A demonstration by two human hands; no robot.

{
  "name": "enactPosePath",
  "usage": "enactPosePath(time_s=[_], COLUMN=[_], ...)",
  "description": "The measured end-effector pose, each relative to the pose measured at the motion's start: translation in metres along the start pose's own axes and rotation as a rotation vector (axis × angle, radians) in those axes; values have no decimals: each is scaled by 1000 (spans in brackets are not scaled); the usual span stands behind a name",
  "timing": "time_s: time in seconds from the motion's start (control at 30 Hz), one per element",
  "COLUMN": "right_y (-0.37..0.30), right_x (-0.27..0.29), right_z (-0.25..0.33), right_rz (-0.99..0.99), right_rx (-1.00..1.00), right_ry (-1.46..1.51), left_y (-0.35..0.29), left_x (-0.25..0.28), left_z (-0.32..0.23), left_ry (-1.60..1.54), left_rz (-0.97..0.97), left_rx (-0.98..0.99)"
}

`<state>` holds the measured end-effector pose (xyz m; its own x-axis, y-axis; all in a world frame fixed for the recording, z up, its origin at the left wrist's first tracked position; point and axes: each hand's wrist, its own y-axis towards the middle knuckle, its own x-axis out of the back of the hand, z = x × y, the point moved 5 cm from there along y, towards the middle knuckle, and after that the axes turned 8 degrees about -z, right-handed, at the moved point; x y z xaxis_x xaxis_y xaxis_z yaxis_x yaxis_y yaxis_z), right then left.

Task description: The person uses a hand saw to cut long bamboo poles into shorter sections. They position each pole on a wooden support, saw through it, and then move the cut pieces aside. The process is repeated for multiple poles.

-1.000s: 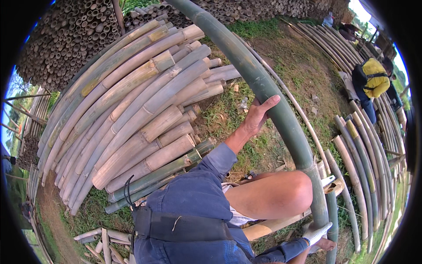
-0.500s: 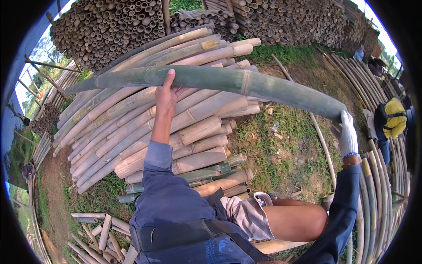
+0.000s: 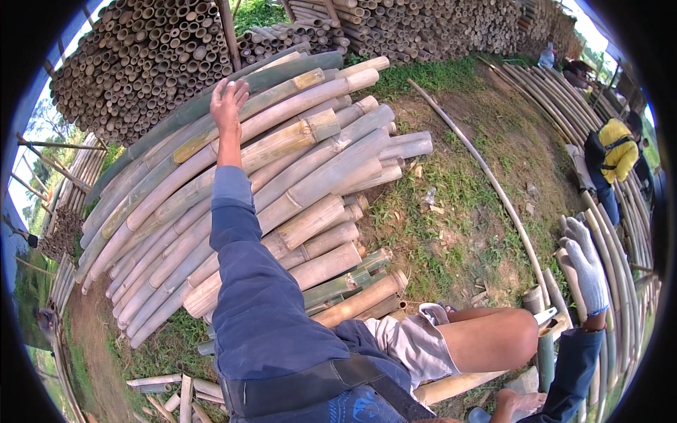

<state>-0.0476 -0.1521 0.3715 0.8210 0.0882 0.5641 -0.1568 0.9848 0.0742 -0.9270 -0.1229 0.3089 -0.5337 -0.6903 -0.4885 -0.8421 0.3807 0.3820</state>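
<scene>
My left hand (image 3: 229,109), bare, is raised with its fingers apart and holds nothing. It is just over the far side of a pile of cut bamboo poles (image 3: 296,134), beside a dark green bamboo pole (image 3: 282,72) lying along that far edge. I cannot tell whether the fingertips still touch it. My right hand (image 3: 584,264), in a white knit glove, is open at the right with its fingers stretched out. Nearest to it are long upright-looking poles and short bamboo stumps (image 3: 546,352), with a whitish flat object (image 3: 545,315) next to my knee.
Big stacks of bamboo (image 3: 141,56) stand at the back. A thin pole (image 3: 486,169) crosses the grassy ground. A person in yellow (image 3: 619,151) bends among long poles (image 3: 620,282) at the right. Short offcuts (image 3: 185,398) lie at the lower left.
The green bamboo pole, held across both hands before, now lies on the far side of the pile. My left hand has let go; my right hand has come back down to the right.
</scene>
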Motion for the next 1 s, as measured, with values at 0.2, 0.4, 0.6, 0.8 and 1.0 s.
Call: enactPosePath(time_s=[0.2, 0.4, 0.6, 0.8, 1.0], right_y=[-125, -277, -394, -470, -453], right_x=[123, 174, 98, -60, -150], right_z=[-96, -186, -272, -332, -329], right_rz=[-119, -204, -567, -981, -920], right_rx=[-150, -448, -563, -826, -791], right_ry=[-526, -647, -199, 407, 367], left_y=[-191, -439, -691, -888, -1034], left_x=[-114, -270, -379, -446, -443], left_z=[31, 80, 107, 116, 112], left_ry=[297, 271, 208, 214, 39], left_rz=[546, 1365, 2034, 2300, 2291], left_rx=[174, 205, 74, -553, -548])
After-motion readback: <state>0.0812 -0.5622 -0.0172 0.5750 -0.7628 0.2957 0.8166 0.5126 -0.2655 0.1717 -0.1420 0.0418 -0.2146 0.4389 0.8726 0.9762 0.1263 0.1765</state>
